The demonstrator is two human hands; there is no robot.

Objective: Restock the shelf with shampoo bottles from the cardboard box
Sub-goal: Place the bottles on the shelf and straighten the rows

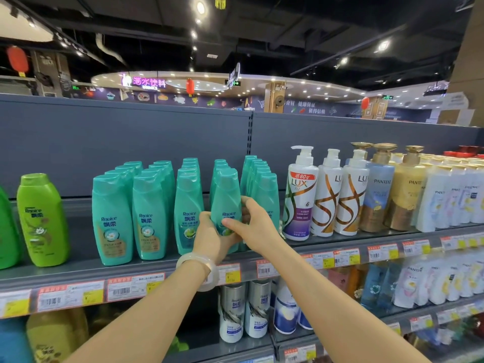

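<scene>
A teal Rejoice shampoo bottle stands upright at the front of the fourth teal row on the grey top shelf. My left hand grips its lower left side, a pale bangle on that wrist. My right hand holds its right side, with the thumb across the label. More teal Rejoice bottles fill the rows to the left, behind and to the right. The cardboard box is out of view.
Green Rejoice bottles stand at the far left. White Lux pump bottles and Pantene bottles line the right. Price tags run along the shelf edge. Lower shelves hold silver and white bottles.
</scene>
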